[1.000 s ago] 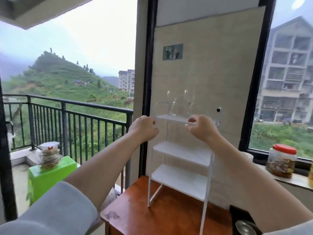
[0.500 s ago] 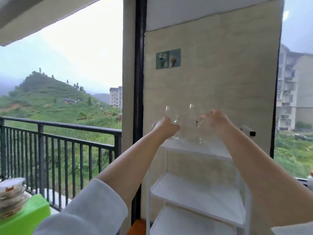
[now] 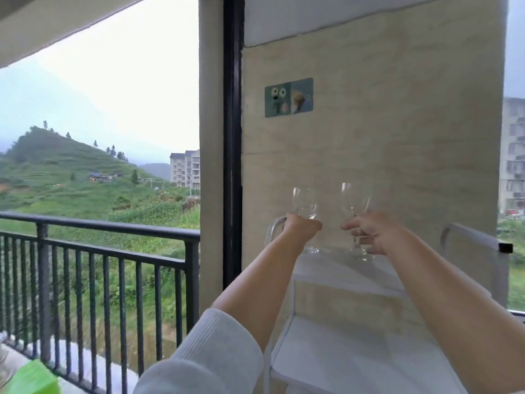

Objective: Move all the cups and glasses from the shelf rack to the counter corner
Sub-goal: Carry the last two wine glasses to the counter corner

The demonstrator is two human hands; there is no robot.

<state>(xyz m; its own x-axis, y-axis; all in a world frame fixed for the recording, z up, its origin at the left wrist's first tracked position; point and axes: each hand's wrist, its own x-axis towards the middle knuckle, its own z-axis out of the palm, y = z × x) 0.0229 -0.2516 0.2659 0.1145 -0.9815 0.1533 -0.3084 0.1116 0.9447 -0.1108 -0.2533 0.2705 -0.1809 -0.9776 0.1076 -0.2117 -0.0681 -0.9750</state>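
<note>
Two clear stemmed glasses stand on the top tier of a white shelf rack (image 3: pixel 343 273) against the beige wall. My left hand (image 3: pixel 301 227) grips the stem of the left glass (image 3: pixel 304 203); its foot shows just below my wrist on the shelf. My right hand (image 3: pixel 369 231) grips the stem of the right glass (image 3: pixel 355 199), whose foot sits at the shelf surface. Whether either foot has left the shelf I cannot tell. The lower tiers in view hold nothing.
A black window frame (image 3: pixel 233 137) runs down just left of the rack. A dark balcony railing (image 3: pixel 99 245) stands at the left, with a green object (image 3: pixel 31 379) at the bottom left corner. The rack's right handle (image 3: pixel 471 237) curves up beside my right arm.
Both hands rose from the rack's front edge to the glass stems and closed on them. My view tilted up and moved closer, so the table and jar dropped out of sight.
</note>
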